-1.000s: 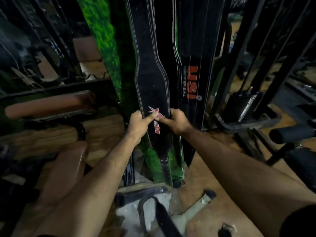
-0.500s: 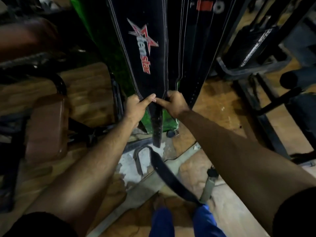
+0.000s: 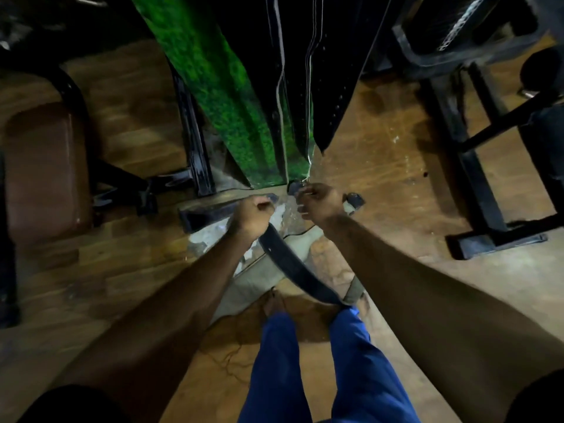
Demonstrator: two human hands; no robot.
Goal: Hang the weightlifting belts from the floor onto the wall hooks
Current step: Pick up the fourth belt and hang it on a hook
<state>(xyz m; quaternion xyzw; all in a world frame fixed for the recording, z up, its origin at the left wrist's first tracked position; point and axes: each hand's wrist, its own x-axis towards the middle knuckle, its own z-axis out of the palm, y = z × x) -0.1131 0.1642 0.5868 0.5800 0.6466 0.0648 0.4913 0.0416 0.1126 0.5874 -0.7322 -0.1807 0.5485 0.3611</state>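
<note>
A black weightlifting belt [image 3: 293, 264] lies on the floor, running from my left hand [image 3: 252, 215] back toward my feet. My left hand grips its far end with curled fingers. A grey-tan strap [image 3: 354, 289] lies beside it, passing under my right forearm to a dark end [image 3: 354, 201]. My right hand [image 3: 319, 200] hovers low with curled fingers, next to a small dark object [image 3: 293, 187] at the pillar's base; whether it holds anything is unclear. Two black belts [image 3: 328, 87] hang down the wall above, their tips near the floor.
A green textured pillar [image 3: 232, 102] stands straight ahead. A brown padded bench [image 3: 42, 172] is at the left, and a black machine frame [image 3: 476, 184] at the right. My blue trouser legs [image 3: 320, 361] are at the bottom. The floor is wood-patterned with a worn patch.
Both hands let go of the hanging star-logo belt and dropped to the floor. The view tilted downward. My left hand took hold of the floor belt.
</note>
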